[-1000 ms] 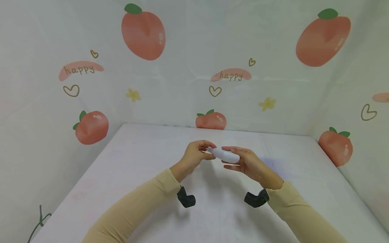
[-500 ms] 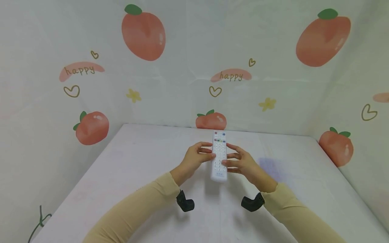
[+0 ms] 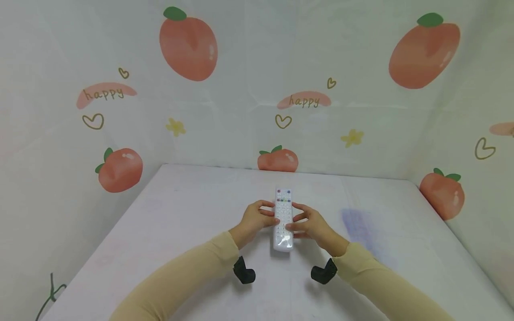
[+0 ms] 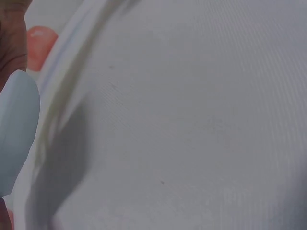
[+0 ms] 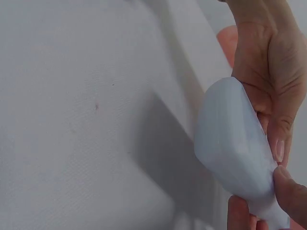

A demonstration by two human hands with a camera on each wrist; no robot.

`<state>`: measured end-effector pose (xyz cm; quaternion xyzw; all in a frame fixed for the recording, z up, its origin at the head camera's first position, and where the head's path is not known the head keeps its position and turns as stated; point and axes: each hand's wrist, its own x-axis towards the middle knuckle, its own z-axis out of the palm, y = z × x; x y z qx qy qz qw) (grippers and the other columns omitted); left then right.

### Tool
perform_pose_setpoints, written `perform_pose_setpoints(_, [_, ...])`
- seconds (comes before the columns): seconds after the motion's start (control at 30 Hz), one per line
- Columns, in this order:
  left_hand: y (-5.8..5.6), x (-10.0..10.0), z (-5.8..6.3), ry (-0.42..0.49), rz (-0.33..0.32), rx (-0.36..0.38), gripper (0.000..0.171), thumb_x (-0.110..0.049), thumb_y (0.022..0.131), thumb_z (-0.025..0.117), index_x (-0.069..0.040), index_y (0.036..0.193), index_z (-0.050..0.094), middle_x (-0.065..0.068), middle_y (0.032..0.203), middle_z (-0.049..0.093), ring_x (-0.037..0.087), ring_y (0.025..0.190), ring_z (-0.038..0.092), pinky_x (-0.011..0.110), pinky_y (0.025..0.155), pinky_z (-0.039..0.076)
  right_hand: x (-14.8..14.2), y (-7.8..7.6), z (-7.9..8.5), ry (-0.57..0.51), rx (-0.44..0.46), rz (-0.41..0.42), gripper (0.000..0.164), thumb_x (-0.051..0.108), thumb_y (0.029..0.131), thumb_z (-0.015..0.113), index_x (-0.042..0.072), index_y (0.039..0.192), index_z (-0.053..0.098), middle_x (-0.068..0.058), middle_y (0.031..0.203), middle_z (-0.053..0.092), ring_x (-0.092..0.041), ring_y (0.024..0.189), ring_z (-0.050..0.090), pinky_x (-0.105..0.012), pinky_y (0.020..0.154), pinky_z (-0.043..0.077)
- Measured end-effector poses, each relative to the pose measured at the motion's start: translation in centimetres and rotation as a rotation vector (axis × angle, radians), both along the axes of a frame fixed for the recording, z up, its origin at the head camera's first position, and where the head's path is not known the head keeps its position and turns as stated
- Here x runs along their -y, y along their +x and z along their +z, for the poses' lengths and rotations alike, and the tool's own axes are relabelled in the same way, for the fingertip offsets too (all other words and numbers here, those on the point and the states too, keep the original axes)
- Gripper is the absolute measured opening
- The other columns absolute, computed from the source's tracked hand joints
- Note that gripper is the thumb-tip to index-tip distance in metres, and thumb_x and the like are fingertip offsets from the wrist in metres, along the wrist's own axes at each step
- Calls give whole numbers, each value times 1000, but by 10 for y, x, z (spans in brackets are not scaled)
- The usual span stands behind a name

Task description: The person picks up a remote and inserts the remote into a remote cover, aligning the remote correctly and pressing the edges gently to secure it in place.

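A slim white remote control is held between both hands above the table, its button face turned to the head camera and its long side running away from me. My left hand pinches its left edge, thumb on the front. On the opposite edge my right hand grips it, thumb also on the front and fingers at the side. The right wrist view shows the smooth rounded end of the remote control close up, with the left hand beyond it. In the left wrist view only part of the remote control appears.
A white-covered table spreads beneath the hands, with a faint purple stain to the right. Behind it hangs a white backdrop printed with peaches. A green cord is at the lower left.
The remote control was held crosswise and foreshortened a second ago; it has since been turned lengthwise, button side showing. Over the last half second both hands have brought it lower and slightly left.
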<state>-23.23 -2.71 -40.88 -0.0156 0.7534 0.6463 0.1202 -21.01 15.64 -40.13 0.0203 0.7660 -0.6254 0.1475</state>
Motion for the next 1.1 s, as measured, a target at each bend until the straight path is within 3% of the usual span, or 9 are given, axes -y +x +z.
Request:
perform_pose_setpoints(0.23, [-3, 0, -13, -61, -8, 25, 48, 8, 73, 77, -1, 118, 60, 15, 98, 70, 16, 81, 65, 29, 75, 57, 7, -2, -11, 116, 47, -43, 77, -4, 78, 76, 3, 145, 40, -18, 104, 52, -21, 82, 59, -41, 73, 60])
perform_pose_setpoints(0.37, [-2, -2, -16, -84, -7, 31, 48, 9, 73, 77, 0, 116, 59, 15, 98, 71, 16, 82, 65, 29, 75, 56, 8, -3, -13, 125, 69, -31, 76, -6, 78, 75, 1, 145, 39, -15, 99, 52, -21, 82, 57, -40, 75, 59])
perform_pose_setpoints(0.73, [-1, -6, -13, -169, -11, 59, 45, 6, 74, 78, -1, 114, 59, 11, 94, 68, 14, 78, 61, 26, 70, 53, 7, -7, -13, 208, 107, -3, 76, -2, 79, 76, 0, 145, 39, -14, 99, 55, -19, 78, 59, -35, 70, 60])
perform_pose_setpoints(0.97, [-8, -5, -9, -219, -51, 104, 38, -3, 81, 74, -1, 116, 59, 10, 97, 62, 17, 79, 58, 27, 67, 56, 3, -8, -4, 320, 92, 43, 75, 10, 83, 75, -2, 145, 35, -21, 114, 60, -18, 79, 64, -35, 69, 59])
perform_pose_setpoints(1.03, [-9, -1, -5, -277, -53, 69, 35, -9, 85, 71, -1, 118, 60, 11, 100, 62, 19, 80, 59, 29, 68, 56, 0, -10, 1, 338, 73, 50, 70, 14, 88, 71, -2, 146, 33, -25, 120, 58, -20, 82, 65, -35, 70, 59])
perform_pose_setpoints(1.1, [-11, 3, 3, -374, -56, -41, 34, -15, 89, 68, -2, 119, 61, 12, 104, 64, 22, 86, 61, 32, 73, 56, -4, -13, 7, 339, 28, 54, 64, 17, 94, 64, -3, 146, 32, -27, 126, 56, -24, 88, 65, -37, 74, 59])
